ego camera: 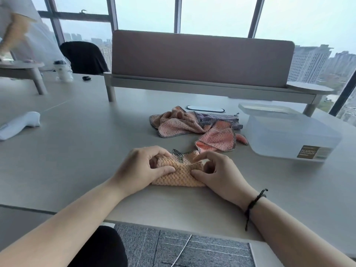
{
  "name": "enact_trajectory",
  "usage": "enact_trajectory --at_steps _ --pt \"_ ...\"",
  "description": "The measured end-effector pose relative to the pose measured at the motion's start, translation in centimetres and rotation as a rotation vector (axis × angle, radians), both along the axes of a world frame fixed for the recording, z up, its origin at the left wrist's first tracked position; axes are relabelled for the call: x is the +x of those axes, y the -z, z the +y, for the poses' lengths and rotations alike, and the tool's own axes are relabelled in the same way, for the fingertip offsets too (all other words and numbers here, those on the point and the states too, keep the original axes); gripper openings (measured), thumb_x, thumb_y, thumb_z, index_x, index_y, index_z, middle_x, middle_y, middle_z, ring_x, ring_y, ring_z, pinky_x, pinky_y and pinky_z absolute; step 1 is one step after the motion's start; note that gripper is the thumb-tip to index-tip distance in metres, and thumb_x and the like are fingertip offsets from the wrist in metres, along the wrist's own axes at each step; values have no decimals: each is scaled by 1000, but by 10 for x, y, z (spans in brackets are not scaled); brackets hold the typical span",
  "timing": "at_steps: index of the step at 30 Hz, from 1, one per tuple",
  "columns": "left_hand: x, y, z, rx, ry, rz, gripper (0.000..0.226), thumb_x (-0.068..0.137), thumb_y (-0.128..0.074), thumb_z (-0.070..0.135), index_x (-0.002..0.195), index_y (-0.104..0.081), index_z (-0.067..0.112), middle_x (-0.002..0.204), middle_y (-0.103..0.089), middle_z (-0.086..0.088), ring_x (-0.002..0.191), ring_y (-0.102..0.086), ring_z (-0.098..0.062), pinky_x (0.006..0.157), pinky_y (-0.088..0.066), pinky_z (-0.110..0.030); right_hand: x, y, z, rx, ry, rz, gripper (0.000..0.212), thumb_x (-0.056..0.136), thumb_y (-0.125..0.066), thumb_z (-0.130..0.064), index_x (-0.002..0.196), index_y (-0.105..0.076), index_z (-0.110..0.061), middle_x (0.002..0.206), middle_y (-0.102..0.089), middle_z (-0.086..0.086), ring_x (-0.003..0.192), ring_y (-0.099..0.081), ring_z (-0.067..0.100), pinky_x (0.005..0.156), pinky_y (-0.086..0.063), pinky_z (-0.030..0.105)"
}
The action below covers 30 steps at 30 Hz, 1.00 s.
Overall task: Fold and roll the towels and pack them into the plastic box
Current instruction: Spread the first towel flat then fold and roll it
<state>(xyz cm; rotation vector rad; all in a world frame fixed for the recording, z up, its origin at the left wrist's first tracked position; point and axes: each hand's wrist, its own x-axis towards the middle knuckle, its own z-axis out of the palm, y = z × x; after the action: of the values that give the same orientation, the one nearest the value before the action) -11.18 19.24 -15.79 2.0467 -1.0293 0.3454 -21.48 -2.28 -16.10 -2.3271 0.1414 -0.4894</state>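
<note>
A peach waffle towel (180, 173) with a dark stitched edge lies partly rolled on the grey table (77, 151), near its front edge. My left hand (142, 168) grips the towel's left end, thumb on top and fingers curled over it. My right hand (217, 170) pinches the right end with thumb and fingers. Behind them lies a loose heap of pink and purple towels (185, 123), with a pink towel (218, 140) spread just in front of it. The clear plastic box (289, 135) stands at the right, its lid (267, 108) leaning behind it.
A brown desk divider (202, 58) on a raised shelf runs across the back. A white object (19, 123) lies at the far left, a white bottle (62, 71) stands further back. Another person (21, 29) is at the back left beside a black chair (82, 56).
</note>
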Motion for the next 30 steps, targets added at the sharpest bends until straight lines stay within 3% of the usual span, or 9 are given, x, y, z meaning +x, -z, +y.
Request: enact_trajectory --at_steps 3,7,11,13,15,18,24,27,30 --pt "0 1 -1 19 -8 -30 27 69 -88 32 90 -75 22 67 -59 38 56 -53 7 58 -34 -4 -3 0 0 -32 -22 -7 24 76 -79 -27 96 -66 -31 59 -54 -9 53 -48 4 58 -39 21" --pt "2 4 -1 40 44 -70 21 71 -89 20 84 -73 24 80 -62 21 63 -53 10 60 -33 -3 -4 0 1 -83 -2 -43 32 75 -80 -30 103 -64 -37 77 -58 -12 62 -53 5 66 -47 24" --pt "7 10 0 82 31 -105 7 80 -75 37 87 -74 35 102 -58 18 67 -59 -4 64 -50 -24 -9 4 3 -240 -15 -185 21 82 -76 -31 100 -69 -38 112 -55 -20 90 -57 1 83 -49 26" --pt "9 12 0 124 23 -134 17 84 -63 49 90 -74 37 107 -60 21 85 -64 -8 74 -55 -33 -14 4 5 -375 -102 -196 19 85 -69 -43 103 -70 -38 123 -58 -19 111 -55 5 94 -46 30" --pt "9 12 -1 157 47 -146 27 86 -58 55 91 -76 35 107 -66 22 97 -61 -8 81 -54 -37 -16 4 7 -506 -180 -94 41 84 -59 -63 117 -66 -39 128 -58 -22 120 -51 5 101 -41 33" --pt "8 10 -1 187 75 -170 40 83 -58 63 95 -78 30 110 -69 22 106 -60 -8 90 -52 -36 -15 4 7 -505 -177 -29 54 80 -56 -70 124 -61 -38 121 -62 -21 115 -53 6 100 -41 34" --pt "7 8 1 284 129 -211 66 70 -64 78 112 -73 29 125 -64 22 119 -54 -6 104 -43 -34 -15 3 7 -513 -102 -134 32 91 -55 -51 114 -66 -31 101 -70 -11 97 -62 16 87 -48 37" --pt "8 8 -1 210 128 -214 52 74 -70 63 110 -73 27 115 -70 15 111 -60 -7 98 -49 -34 -11 1 4 -400 -64 -148 30 94 -52 -49 113 -64 -30 96 -72 -7 91 -64 18 81 -50 35" --pt "9 7 -1 77 78 -106 32 80 -68 47 104 -74 26 101 -74 16 95 -66 -1 87 -51 -31 -5 -3 1 -261 -26 -140 32 91 -58 -52 116 -62 -33 97 -71 -12 86 -63 9 78 -49 28"
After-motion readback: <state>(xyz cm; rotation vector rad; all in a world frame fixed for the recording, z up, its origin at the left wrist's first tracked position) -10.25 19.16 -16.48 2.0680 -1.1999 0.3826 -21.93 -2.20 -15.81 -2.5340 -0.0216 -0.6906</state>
